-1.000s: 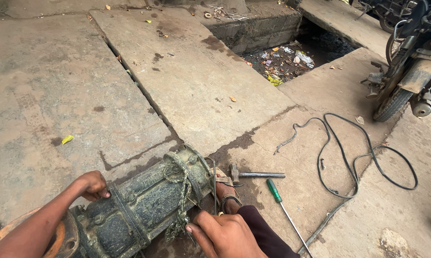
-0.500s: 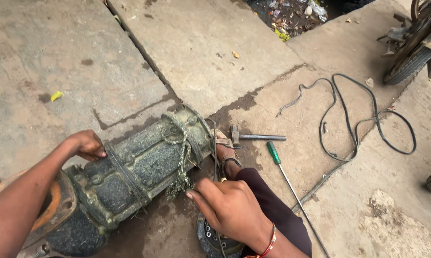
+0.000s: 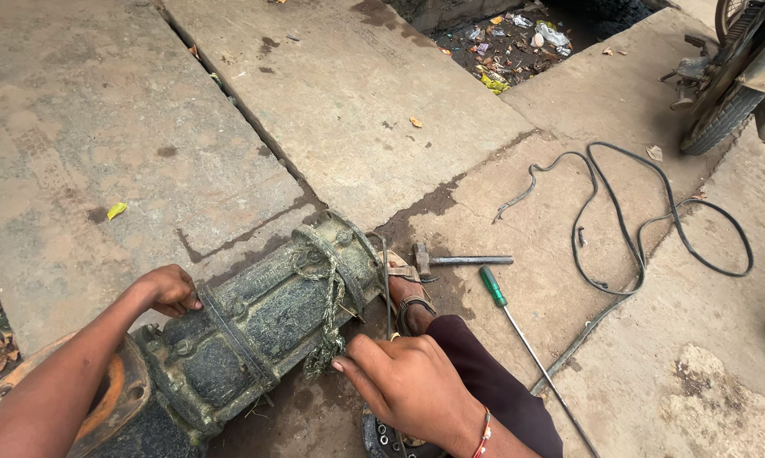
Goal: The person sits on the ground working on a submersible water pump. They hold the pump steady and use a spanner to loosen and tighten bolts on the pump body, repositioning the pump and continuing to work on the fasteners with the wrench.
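A dirty green cast-metal pump body [image 3: 263,318] lies on its side on the concrete, with a frayed rope [image 3: 325,293] knotted round its upper end. My left hand [image 3: 168,288] rests on the far side of the body, fingers curled against it. My right hand [image 3: 403,382] sits at the near side by the rope's hanging end, fingers pinched at the rope or a thin wire; which one I cannot tell. A red thread bracelet is on that wrist.
A hammer [image 3: 450,260] and a green-handled screwdriver [image 3: 518,326] lie just right of the pump. A black cable [image 3: 637,229] loops further right. A motorcycle wheel [image 3: 726,106] stands top right, a litter-filled drain [image 3: 518,38] at top. My sandalled foot [image 3: 408,297] is beside the pump.
The view has shifted slightly and the pump sits a little further right and lower. My right hand has drawn back towards me along the rope's loose end. The left hand stays on the pump.
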Demonstrator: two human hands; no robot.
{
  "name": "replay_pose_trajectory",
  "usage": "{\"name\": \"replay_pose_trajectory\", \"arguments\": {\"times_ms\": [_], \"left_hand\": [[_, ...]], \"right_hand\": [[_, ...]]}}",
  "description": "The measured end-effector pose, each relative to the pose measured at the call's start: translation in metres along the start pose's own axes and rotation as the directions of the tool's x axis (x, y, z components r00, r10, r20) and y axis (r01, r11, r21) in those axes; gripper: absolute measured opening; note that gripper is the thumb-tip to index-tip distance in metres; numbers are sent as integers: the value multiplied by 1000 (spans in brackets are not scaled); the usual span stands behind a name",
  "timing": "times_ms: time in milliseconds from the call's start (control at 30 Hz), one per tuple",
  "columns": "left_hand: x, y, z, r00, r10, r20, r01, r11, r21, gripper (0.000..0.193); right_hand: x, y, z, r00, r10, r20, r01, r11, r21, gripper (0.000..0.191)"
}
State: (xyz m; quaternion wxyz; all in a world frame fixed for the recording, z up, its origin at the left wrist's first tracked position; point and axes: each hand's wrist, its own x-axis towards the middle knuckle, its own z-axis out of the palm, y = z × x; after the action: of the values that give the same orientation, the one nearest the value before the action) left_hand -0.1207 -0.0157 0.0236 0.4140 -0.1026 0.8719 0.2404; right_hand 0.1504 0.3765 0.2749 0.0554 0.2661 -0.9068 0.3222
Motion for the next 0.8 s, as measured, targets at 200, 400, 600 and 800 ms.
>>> {"name": "replay_pose_trajectory", "arguments": {"times_ms": [200,400,600,800], "left_hand": [[-1,-3,1,984,176,23,-177,973,150,20],[-6,2,-3,931,324,169,-342,609,715,15],[-27,14,-5,946,-38,-321,88,986,143,22],[-103,53,6,665,400,-630,-279,916,288,33]], "right_hand": [[1,-1,-1,1000,-22,-3,22,1000,7,27],[-3,5,-1,1000,-5,20,5,1000,5,26],[-9,8,-9,1000,5,-8,-5,1000,-31,26],[-20,8,-28,977,-27,-213,2,993,-117,23]]}}
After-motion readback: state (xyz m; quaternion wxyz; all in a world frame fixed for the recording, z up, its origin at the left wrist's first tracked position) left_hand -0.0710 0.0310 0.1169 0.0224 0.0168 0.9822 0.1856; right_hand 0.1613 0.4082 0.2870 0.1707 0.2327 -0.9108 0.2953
